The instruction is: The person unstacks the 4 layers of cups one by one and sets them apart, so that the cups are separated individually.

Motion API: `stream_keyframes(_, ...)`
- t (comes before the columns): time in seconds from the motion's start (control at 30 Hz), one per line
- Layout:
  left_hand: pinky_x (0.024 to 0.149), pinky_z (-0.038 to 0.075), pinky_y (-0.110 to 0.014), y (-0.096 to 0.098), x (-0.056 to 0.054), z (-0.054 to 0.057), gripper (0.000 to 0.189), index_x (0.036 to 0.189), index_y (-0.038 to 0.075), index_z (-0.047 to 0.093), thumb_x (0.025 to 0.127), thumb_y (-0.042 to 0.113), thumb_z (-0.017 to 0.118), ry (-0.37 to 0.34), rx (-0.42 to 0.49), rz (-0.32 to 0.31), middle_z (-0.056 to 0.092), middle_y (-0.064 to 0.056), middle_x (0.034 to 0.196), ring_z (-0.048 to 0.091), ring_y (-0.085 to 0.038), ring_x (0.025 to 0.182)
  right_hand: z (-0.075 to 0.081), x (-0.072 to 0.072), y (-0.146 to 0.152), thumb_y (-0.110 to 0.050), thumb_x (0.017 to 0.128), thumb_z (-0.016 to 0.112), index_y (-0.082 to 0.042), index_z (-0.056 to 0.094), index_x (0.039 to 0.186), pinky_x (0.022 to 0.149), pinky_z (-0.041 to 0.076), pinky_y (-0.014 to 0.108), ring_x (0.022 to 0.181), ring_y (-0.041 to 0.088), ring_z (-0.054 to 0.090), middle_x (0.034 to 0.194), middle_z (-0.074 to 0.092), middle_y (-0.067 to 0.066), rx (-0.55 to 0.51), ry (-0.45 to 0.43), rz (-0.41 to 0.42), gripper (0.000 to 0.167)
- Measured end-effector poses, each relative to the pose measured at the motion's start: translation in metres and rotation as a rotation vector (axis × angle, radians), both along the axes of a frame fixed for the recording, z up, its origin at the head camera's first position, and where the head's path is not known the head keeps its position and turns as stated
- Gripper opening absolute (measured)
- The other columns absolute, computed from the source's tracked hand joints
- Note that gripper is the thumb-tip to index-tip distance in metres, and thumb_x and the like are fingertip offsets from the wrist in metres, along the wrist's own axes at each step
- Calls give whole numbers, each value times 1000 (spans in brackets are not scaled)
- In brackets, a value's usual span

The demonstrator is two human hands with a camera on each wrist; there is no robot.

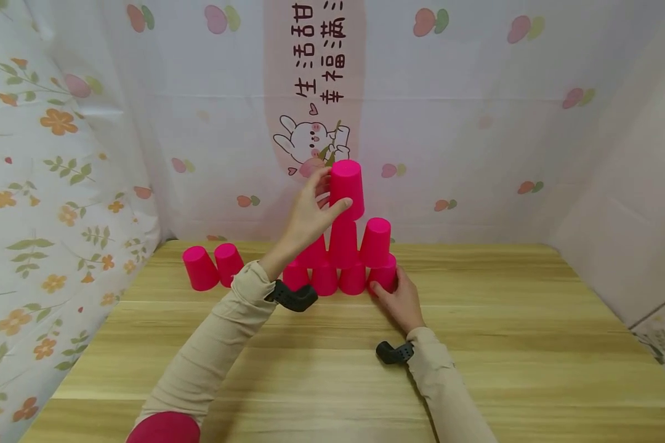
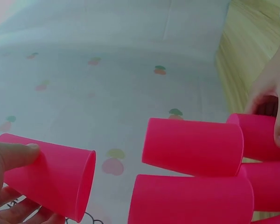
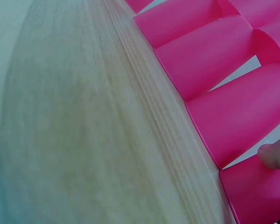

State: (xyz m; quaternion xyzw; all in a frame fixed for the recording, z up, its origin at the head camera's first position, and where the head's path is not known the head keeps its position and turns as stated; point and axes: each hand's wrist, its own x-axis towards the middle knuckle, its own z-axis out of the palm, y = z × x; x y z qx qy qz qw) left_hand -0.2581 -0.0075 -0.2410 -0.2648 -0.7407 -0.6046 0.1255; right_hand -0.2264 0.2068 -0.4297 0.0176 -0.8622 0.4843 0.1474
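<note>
Okay, left hand (image 1: 309, 216) grips raised cup (image 1: 346, 184), twelve o'clock on stack (image 1: 343, 245); right hand (image 1: 401, 304) grips base cup (image 1: 381, 274), four o'clock; sideways nudge could topple it.

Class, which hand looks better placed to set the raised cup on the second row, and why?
Probably the left hand, which holds the raised cup above the second row. The right hand is lower, holding the bottom row's right-end cup.

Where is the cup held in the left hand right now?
In the head view, the held cup is just right of centre, in the left hand, above the middle second-row cup.
</note>
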Motion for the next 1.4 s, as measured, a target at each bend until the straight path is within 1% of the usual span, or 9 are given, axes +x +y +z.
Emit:
stream_keyframes(0.17, 94, 44, -33, -7, 4, 3, 61, 136, 1, 38, 83, 7, 68, 31, 10, 6, 50, -15, 126, 50, -26, 115, 0, 1, 4, -20, 82, 70, -2, 46, 125, 83, 48, 42, 96, 28, 57, 110, 58, 15, -3, 12, -4, 52)
stream_keyframes(0.37, 95, 44, -36, -25, 11, 5, 62, 136, 1, 38, 82, 5, 69, 72, 19, 8, 51, -15, 125, 50, -25, 114, 1, 2, 2, -20, 83, 70, -1, 45, 125, 84, 48, 42, 97, 28, 57, 111, 58, 15, -9, -2, 10, 53)
stream_keyframes(0.5, 95, 43, -36, -38, 15, 5, 60, 136, 0, 38, 84, 7, 68, 69, 25, 7, 51, -14, 126, 50, -25, 114, 1, 2, 1, -20, 83, 69, -2, 45, 127, 84, 48, 41, 97, 28, 56, 112, 58, 15, -8, -17, 2, 53)
stream_keyframes(0.6, 96, 43, -37, -48, 23, 9, 59, 135, -1, 38, 84, 5, 67, 61, 21, 18, 50, -15, 126, 50, -25, 115, 0, 3, 2, -21, 83, 69, -2, 45, 127, 84, 48, 41, 97, 28, 56, 113, 58, 14, -11, -20, 0, 54)
stream_keyframes(0.73, 95, 44, -37, -62, 28, 11, 59, 135, 0, 39, 83, 4, 67, 77, 6, 42, 51, -14, 126, 51, -25, 114, -1, 3, 2, -21, 83, 69, -2, 45, 127, 83, 48, 41, 97, 27, 57, 112, 58, 14, -5, -14, 0, 54)
stream_keyframes(0.77, 94, 44, -36, -66, 25, 8, 59, 135, 1, 40, 83, 4, 68, 89, 8, 48, 52, -12, 126, 51, -24, 113, -1, 3, 2, -21, 83, 69, -2, 45, 127, 83, 48, 41, 96, 27, 57, 112, 58, 14, -4, -14, -1, 53)
stream_keyframes(0.9, 93, 45, -37, -80, 25, 7, 58, 134, 2, 41, 83, 5, 68, 101, -3, 83, 52, -12, 125, 52, -26, 112, -1, 1, 2, -21, 83, 69, -2, 46, 126, 82, 49, 41, 96, 27, 57, 111, 59, 14, -4, -7, 0, 53)
stream_keyframes(1.23, 93, 44, -34, -117, 32, 6, 56, 133, 2, 42, 83, 5, 68, 87, -41, 192, 53, -11, 123, 52, -24, 111, 1, 1, 1, -21, 82, 70, -2, 45, 126, 83, 49, 41, 97, 27, 57, 111, 58, 14, -11, -15, 6, 53)
stream_keyframes(1.4, 92, 45, -31, -133, 35, 1, 57, 134, 2, 42, 83, 4, 68, 82, -49, 242, 53, -12, 124, 52, -25, 111, 2, 1, 1, -20, 83, 70, -2, 45, 125, 84, 49, 41, 97, 27, 57, 111, 58, 14, -18, -17, 3, 52)
